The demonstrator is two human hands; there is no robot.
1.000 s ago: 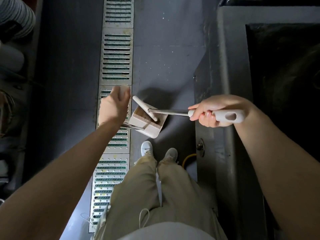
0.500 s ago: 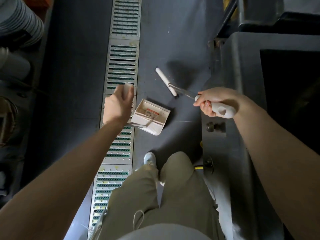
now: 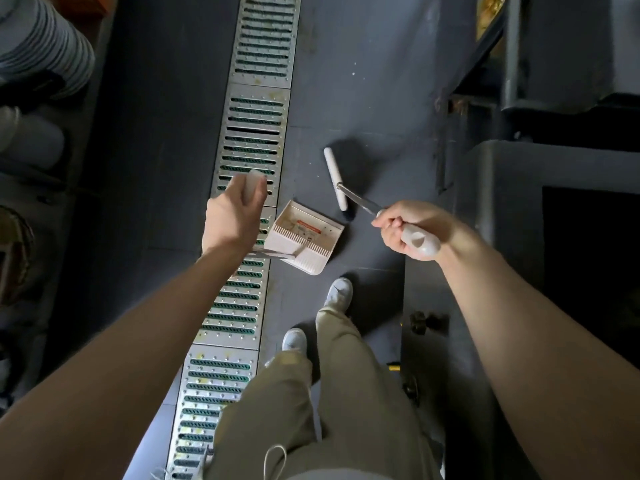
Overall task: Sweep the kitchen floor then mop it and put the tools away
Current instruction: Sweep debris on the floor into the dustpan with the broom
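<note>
Left hand (image 3: 231, 216) grips ribbed plastic dustpan (image 3: 302, 238); right hand (image 3: 412, 227) grips metal-shafted broom (image 3: 335, 179).

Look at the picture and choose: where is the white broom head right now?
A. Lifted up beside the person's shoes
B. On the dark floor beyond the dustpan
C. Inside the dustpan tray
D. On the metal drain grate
B: the broom head lies over the dark floor, apart from the dustpan and to the right of the drain grate.
</note>
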